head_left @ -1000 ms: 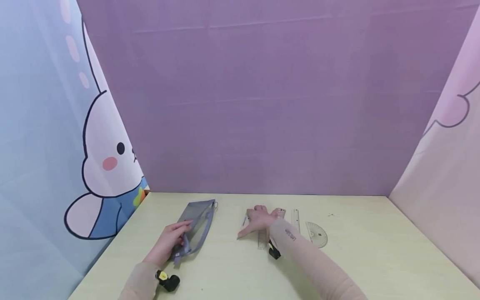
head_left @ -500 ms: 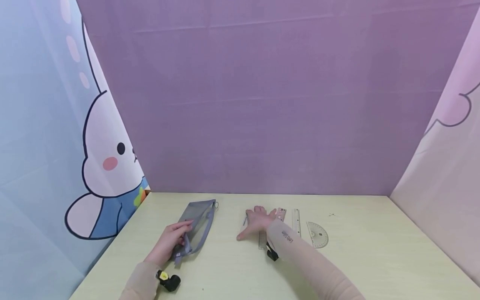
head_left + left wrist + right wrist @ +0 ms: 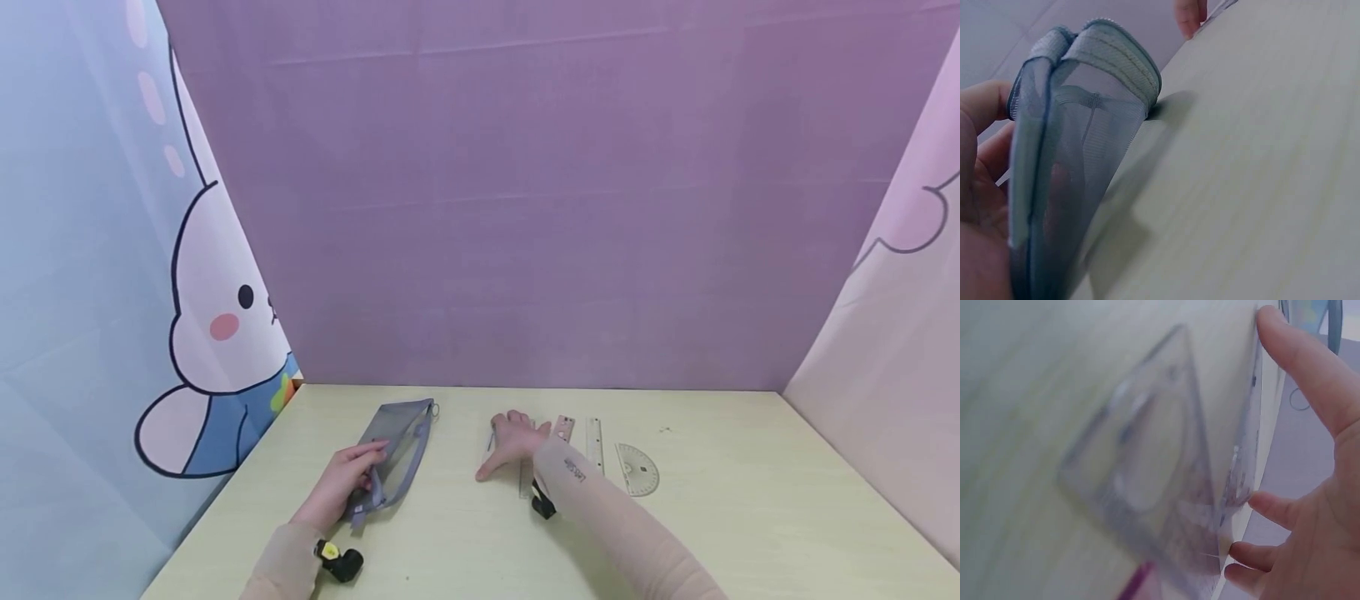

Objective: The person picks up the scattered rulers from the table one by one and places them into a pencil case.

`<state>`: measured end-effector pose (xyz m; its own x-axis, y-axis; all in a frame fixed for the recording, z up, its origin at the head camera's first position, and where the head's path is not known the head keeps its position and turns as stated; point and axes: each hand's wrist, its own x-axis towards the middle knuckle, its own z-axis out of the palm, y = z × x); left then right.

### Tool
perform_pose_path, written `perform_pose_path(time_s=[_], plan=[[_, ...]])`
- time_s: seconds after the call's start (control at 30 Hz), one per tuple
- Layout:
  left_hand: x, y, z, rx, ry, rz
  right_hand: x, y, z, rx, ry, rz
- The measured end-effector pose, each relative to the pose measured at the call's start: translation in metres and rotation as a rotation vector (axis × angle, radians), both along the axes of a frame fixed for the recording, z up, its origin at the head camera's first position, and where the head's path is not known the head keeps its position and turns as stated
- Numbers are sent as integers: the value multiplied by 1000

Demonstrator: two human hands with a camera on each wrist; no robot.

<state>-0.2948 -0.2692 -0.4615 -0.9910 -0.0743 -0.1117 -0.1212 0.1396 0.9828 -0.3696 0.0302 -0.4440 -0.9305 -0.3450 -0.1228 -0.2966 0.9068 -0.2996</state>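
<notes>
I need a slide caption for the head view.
Left hand holds a mesh pouch; right hand touches a clear plastic piece near a protractor.

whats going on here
A person's left hand holds a grey mesh pouch with its mouth open. The right hand touches the edge of a clear plastic piece; whether it grips it is unclear. A clear triangle, a ruler and a protractor lie on the table.
</notes>
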Motion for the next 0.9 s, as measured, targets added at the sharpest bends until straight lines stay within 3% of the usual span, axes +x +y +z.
perform_pose_path(time_s=[0.13, 0.2, 0.33, 0.43, 0.9], plan=[[9, 5, 13, -3, 12, -21, -1, 0, -1, -95, -11, 8], [6, 4, 9, -6, 13, -16, -1, -1, -1, -132, -12, 13], [8, 5, 12, -2, 9, -9, -1, -3, 0, -161, -17, 23], [14, 8, 20, 0, 9, -16, 0, -4, 2, -177, -23, 32], [13, 8, 19, 6, -1, -15, 3, -6, 1, -349, -90, 93]])
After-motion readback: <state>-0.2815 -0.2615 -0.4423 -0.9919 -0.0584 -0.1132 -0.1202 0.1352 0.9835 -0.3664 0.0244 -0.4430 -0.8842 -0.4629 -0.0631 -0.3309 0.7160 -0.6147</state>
